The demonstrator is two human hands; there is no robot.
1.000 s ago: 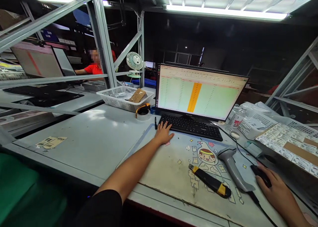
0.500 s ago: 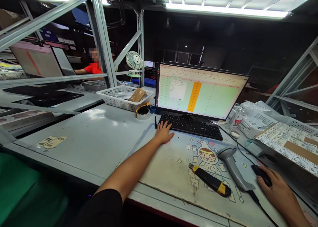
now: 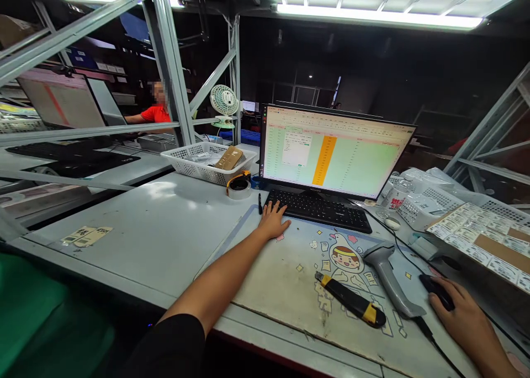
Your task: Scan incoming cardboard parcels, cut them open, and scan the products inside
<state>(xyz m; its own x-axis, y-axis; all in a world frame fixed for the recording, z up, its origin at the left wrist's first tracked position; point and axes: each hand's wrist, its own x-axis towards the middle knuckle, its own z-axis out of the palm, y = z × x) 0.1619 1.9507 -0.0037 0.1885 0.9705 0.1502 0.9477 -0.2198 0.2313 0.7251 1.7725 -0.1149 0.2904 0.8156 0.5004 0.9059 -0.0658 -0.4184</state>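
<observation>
My left hand point(image 3: 273, 221) lies with fingers spread on the left end of a black keyboard point(image 3: 318, 208). At the lower right, my right hand point(image 3: 459, 309) is wrapped over a black computer mouse point(image 3: 436, 291). Between the hands, a grey barcode scanner point(image 3: 391, 281) and a black and yellow utility knife point(image 3: 351, 301) rest on a cartoon-printed desk mat point(image 3: 281, 281). Behind the keyboard stands a monitor point(image 3: 356, 163) with a spreadsheet, an orange column and a small dialog box on its screen.
Left of the monitor are a white basket point(image 3: 199, 168) with packets, a tape roll point(image 3: 239, 187) and a green fan point(image 3: 224, 100). Label sheets point(image 3: 492, 240) and more white baskets point(image 3: 426, 207) sit at right. Metal posts point(image 3: 169, 63) frame the desk. A person in red point(image 3: 157, 114) sits beyond.
Inside the on-screen dialog box, a small green highlight now shows near its upper right. Both hands stay where they were.
</observation>
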